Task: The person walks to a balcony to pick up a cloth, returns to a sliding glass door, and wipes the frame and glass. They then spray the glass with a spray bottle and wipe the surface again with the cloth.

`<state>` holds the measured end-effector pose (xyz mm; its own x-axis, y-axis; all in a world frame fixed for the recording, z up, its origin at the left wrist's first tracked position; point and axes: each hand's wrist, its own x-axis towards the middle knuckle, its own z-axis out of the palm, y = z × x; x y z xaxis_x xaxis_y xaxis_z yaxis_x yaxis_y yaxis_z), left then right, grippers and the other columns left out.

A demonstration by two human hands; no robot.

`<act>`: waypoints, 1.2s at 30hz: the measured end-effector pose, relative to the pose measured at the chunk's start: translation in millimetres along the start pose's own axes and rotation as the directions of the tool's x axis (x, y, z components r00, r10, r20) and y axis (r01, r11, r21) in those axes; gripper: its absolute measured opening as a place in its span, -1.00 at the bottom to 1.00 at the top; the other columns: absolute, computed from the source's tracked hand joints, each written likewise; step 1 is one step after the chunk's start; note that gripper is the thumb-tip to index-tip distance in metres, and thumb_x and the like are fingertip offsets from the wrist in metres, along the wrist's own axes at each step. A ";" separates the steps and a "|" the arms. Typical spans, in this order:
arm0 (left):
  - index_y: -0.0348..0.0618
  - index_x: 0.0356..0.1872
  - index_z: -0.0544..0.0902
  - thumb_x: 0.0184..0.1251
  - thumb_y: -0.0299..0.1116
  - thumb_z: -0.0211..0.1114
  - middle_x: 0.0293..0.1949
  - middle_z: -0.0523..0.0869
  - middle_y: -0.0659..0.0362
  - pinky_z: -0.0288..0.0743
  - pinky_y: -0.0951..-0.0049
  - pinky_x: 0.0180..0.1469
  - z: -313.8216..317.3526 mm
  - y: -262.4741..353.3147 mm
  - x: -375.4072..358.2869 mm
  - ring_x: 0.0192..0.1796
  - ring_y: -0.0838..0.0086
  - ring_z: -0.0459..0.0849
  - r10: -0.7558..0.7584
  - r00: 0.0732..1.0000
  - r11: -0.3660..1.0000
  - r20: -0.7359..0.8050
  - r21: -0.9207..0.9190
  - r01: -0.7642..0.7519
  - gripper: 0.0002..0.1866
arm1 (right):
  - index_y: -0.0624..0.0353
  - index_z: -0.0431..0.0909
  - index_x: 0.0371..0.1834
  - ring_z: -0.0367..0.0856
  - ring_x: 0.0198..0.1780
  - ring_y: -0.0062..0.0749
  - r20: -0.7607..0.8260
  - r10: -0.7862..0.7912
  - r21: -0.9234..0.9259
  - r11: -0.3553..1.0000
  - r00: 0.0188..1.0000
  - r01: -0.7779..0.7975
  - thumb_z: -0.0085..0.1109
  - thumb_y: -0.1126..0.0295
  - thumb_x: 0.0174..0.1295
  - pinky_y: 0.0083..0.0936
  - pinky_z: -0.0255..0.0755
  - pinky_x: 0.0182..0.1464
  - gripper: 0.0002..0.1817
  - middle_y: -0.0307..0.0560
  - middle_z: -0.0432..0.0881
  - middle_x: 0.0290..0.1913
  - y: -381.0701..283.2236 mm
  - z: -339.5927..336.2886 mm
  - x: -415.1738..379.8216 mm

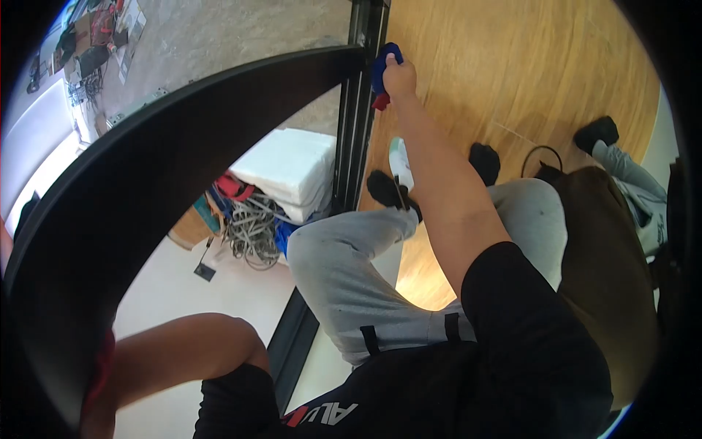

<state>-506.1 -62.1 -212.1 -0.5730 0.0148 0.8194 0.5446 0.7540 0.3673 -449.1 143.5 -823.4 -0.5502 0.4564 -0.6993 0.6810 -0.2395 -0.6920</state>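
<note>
At the top, my right hand [400,77] is closed on a blue cloth [379,70], its thumb lying over the fabric. A small red piece [381,102] shows under the cloth. The cloth rests against the black frame track [355,124] where it meets the wooden floor. My left forearm [175,358] bends toward the lower left edge, beside something red [104,366] that is mostly hidden. Darkness at the edge of the view hides the fingers of my left hand. A wide, curved black frame member [183,132] crosses between my two arms.
Beyond the frame stand white foam blocks [289,164] beside a tangle of grey cable [256,230]. A white and green item [400,162] lies by my black-socked foot [384,189]. Another person's foot [598,134] and a brown object [607,278] are at the right.
</note>
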 end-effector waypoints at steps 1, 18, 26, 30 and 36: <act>-0.32 -0.08 0.71 0.34 -0.11 0.11 -0.16 0.76 -0.14 0.72 0.26 -0.09 -2.3 2.8 -1.2 -0.15 0.21 0.79 0.023 1.000 1.000 0.013 0.011 -0.023 -0.55 | 0.29 0.54 0.28 0.62 0.22 0.08 0.069 -0.048 0.070 0.997 0.996 0.043 0.01 0.08 0.51 -0.22 0.43 0.24 -0.48 0.27 0.66 0.15 -9.2 9.0 0.4; -0.32 0.01 0.68 0.38 -0.09 0.20 -0.17 0.73 -0.19 0.71 0.29 -0.21 -15.5 60.7 6.4 -0.21 0.23 0.79 0.235 0.952 0.967 0.196 0.047 -0.249 -0.55 | 0.19 0.66 0.09 0.57 0.12 0.05 0.059 -0.485 -0.053 0.871 0.872 0.488 0.05 0.18 0.51 -0.20 0.43 0.21 -0.65 0.11 0.61 0.04 12.9 38.3 -10.9; -0.12 0.07 0.67 0.40 0.12 0.19 -0.11 0.70 -0.01 0.55 0.21 -0.12 -49.1 55.6 -20.8 -0.15 0.22 0.70 0.515 0.818 0.595 0.256 0.580 -0.556 -0.48 | 0.18 0.71 -0.03 0.61 0.05 0.03 0.012 -0.473 -0.220 0.858 0.881 0.464 0.17 0.19 0.42 -0.20 0.48 0.11 -0.70 0.06 0.63 -0.02 25.5 41.6 -23.7; 0.01 0.10 0.66 0.42 0.32 0.13 0.00 0.69 0.09 0.42 0.04 0.09 -94.4 54.5 -41.0 -0.02 0.15 0.63 0.570 0.665 -0.105 0.483 0.845 -0.524 -0.39 | 0.18 0.71 -0.04 0.62 0.00 0.04 -0.040 -0.602 -0.275 0.774 0.798 0.570 0.20 0.24 0.39 -0.17 0.48 0.06 -0.73 0.11 0.64 -0.07 3.1 55.5 22.2; -0.27 0.03 0.64 0.42 0.30 -0.11 0.05 0.62 -0.22 0.36 -0.24 0.18 -188.8 58.9 -80.8 0.07 -0.20 0.59 0.400 0.863 0.314 0.310 0.838 -0.446 -0.25 | 0.15 0.72 0.01 0.61 -0.10 0.08 -0.075 -0.603 -0.288 0.776 0.794 0.562 0.21 0.31 0.38 -0.17 0.48 -0.02 -0.75 0.13 0.65 -0.17 -47.7 64.6 55.0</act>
<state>-312.1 -142.8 -173.7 -0.4658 0.5179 0.7176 -0.0863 0.7804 -0.6193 -543.0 124.7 -840.4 -0.8114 0.5710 -0.1249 0.3583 0.3171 -0.8781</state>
